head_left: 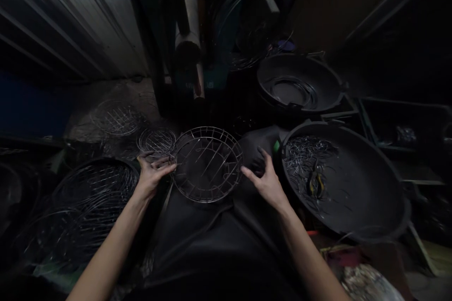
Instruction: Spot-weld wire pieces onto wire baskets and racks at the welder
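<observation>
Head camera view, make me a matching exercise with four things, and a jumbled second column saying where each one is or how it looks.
Column one:
1. wire rack
2. pliers
3. coiled wire
4. right hand

Column two:
A. in the farther dark pan
B. thumb and forefinger apart
C. above dark cloth, left hand at its rim
D. among short wire pieces in the nearer dark pan

Pairs: 1-C, 2-D, 3-A, 4-B

Pliers (315, 178), wire pieces (305, 149) in near pan (367, 188); wire coil (311, 97) in far pan (319, 75); ribbed wall (92, 19) upper left.
</observation>
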Action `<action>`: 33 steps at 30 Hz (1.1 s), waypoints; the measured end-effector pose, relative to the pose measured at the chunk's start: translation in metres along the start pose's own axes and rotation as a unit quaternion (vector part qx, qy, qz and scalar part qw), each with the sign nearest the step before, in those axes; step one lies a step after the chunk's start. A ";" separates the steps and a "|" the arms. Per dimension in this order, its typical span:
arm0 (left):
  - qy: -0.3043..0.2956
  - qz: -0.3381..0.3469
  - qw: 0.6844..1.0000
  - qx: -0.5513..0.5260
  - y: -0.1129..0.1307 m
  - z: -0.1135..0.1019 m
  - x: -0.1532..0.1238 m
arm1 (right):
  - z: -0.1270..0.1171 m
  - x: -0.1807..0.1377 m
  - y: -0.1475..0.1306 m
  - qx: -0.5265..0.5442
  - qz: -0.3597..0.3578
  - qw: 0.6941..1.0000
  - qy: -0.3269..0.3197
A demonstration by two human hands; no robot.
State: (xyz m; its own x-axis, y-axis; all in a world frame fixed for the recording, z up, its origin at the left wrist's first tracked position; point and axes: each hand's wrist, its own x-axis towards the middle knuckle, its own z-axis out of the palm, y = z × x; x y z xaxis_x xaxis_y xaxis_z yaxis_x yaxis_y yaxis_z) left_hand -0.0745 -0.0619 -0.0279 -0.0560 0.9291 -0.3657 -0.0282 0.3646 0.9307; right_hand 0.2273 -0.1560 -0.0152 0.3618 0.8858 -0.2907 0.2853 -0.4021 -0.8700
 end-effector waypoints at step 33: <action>-0.135 -0.044 0.989 0.036 0.033 0.021 -0.004 | -0.031 -0.009 -0.012 0.110 0.164 0.980 -0.011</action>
State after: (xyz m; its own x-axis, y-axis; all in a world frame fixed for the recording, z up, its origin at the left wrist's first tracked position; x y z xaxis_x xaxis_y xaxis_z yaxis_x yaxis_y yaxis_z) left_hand -0.0542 -0.0522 0.0042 0.2127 0.8731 -0.4387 0.0496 0.4387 0.8973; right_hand 0.2477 -0.1666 0.0101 0.3825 0.7225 -0.5759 -0.0419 -0.6091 -0.7920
